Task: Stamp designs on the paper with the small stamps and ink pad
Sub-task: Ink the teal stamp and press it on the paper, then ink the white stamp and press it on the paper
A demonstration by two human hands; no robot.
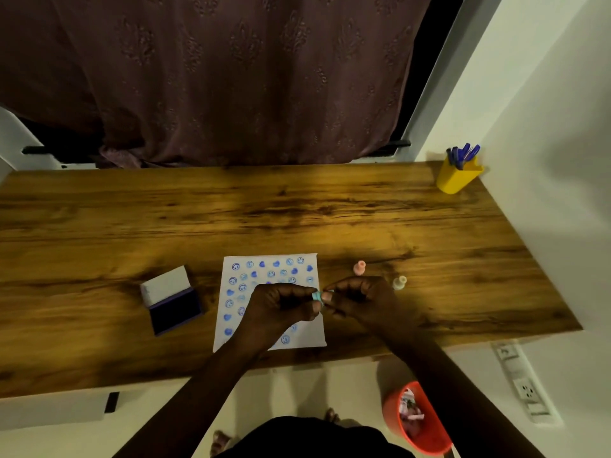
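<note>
A white paper (297, 338) lies on the wooden desk, covered with several blue heart and smiley prints. My left hand (281, 307) and my right hand (358, 297) meet above the paper's right edge, both pinching a small light-blue stamp (316, 296) between their fingertips. The ink pad (173, 309) sits open to the left of the paper, its white lid tilted up and its dark blue pad facing up. A pink stamp (359, 268) and a pale yellow stamp (399, 282) stand upright on the desk to the right of the paper.
A yellow cup (456, 180) with blue pens stands at the desk's far right corner, next to the wall. An orange bin (416, 421) sits on the floor below the desk's near edge. A dark curtain hangs behind the desk (297, 209).
</note>
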